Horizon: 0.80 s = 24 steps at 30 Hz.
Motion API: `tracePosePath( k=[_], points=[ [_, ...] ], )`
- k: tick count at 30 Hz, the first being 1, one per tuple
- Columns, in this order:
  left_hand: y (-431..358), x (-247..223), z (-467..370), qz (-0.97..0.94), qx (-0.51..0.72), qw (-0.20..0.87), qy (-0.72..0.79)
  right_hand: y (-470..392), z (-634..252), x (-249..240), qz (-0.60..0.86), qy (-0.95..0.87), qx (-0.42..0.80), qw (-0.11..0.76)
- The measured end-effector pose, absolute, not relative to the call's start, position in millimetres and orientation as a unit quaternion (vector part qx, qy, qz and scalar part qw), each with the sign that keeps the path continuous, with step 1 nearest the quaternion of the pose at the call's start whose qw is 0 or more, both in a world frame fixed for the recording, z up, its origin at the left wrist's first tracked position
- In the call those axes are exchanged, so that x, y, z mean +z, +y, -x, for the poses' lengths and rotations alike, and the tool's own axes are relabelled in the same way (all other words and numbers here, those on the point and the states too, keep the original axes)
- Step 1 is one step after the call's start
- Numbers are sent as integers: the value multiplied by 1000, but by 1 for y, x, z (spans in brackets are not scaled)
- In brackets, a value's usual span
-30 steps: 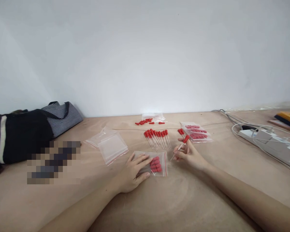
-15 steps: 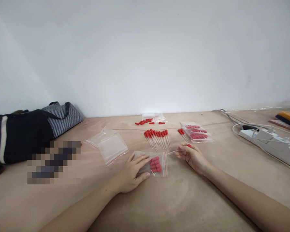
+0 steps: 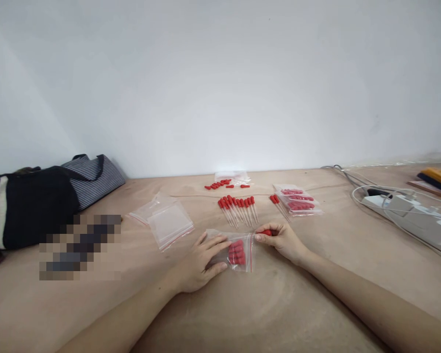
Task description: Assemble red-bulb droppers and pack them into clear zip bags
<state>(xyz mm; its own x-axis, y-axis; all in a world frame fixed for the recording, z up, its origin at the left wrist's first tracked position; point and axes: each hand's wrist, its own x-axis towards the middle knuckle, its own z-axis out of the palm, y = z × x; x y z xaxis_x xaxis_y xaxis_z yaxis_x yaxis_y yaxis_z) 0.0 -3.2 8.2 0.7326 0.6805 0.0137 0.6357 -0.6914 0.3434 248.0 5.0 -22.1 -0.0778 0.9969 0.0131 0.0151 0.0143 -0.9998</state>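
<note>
My left hand (image 3: 202, 262) lies flat with its fingers spread on a clear zip bag (image 3: 248, 265), pressing it to the table. Several red dropper bulbs (image 3: 237, 252) show inside the bag, side by side. Between the thumb and fingers of my right hand (image 3: 279, 240) is a dropper (image 3: 267, 232), pinched at its red bulb, right at the bag's red-lined mouth. Its glass tube points left, with most of it hidden by fingers and bag. Just behind lie a row of droppers (image 3: 238, 208) and a separate pair of droppers (image 3: 279, 205).
Filled zip bags (image 3: 299, 203) are stacked at the back right. Flat zip bags (image 3: 171, 223) lie left of my left hand. Loose red bulbs (image 3: 218, 185) sit near the wall. A power strip (image 3: 411, 215) with cables is far right, a black bag (image 3: 40, 206) far left.
My right hand has moved left with the dropper, bringing its bulb up to the bag's mouth; the tube, visible before, is now mostly hidden. My left hand has stayed on the bag.
</note>
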Motion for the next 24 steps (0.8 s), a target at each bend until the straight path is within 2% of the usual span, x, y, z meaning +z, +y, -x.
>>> tracePosePath(
  k=[4,6,10,15,24],
  points=[
    [-3,9,0,-917,61,153,362,4,-250,-21,434,-515,598,433],
    [-4,10,-1,-918,61,149,362,3,-251,-21,412,-505,620,437],
    [-4,10,-1,-921,70,142,357,5,-248,-23,408,-508,589,478],
    [-3,9,-1,-921,72,135,359,11,-239,-27,443,-510,562,477],
    [-3,9,0,-922,63,125,362,14,-237,-23,354,-520,646,432]
  ],
)
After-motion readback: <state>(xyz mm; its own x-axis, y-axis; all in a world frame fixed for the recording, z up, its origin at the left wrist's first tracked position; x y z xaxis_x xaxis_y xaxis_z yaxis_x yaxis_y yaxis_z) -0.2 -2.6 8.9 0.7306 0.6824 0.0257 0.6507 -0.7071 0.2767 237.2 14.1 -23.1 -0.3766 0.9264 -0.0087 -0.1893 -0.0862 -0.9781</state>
